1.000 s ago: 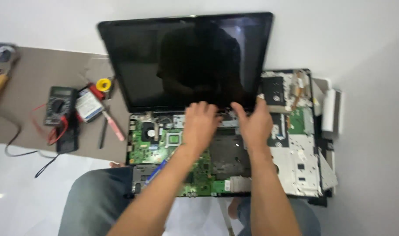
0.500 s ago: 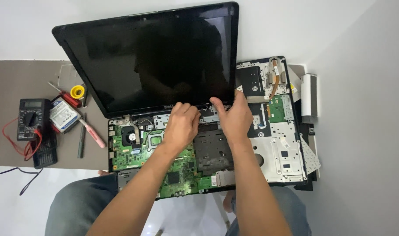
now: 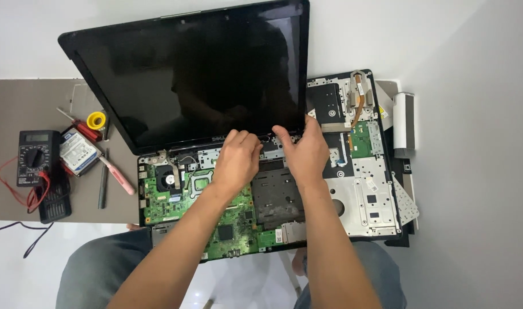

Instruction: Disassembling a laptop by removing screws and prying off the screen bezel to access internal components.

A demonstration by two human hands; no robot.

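Note:
An opened laptop lies on the table with its black screen (image 3: 198,74) raised and its base stripped to the green motherboard (image 3: 175,197) and a bare metal frame (image 3: 367,194). My left hand (image 3: 237,159) rests with curled fingers on the hinge strip just under the screen's lower edge; what is under the fingertips is hidden. My right hand (image 3: 305,151) is beside it, with thumb and fingers pinching the screen's lower edge near its right corner. A small fan (image 3: 169,179) sits left of my left hand.
On a brown mat (image 3: 27,103) to the left are a black multimeter (image 3: 37,155) with red leads, a hard drive (image 3: 77,151), a yellow roll (image 3: 96,120), a pink-handled screwdriver (image 3: 119,177) and a black tool (image 3: 103,186). A copper heat pipe (image 3: 359,94) and a silver cylinder (image 3: 403,123) lie at the right.
My head has moved, so the laptop sits further left in view. Both hands stay at the screen's lower edge and have drawn slightly closer together.

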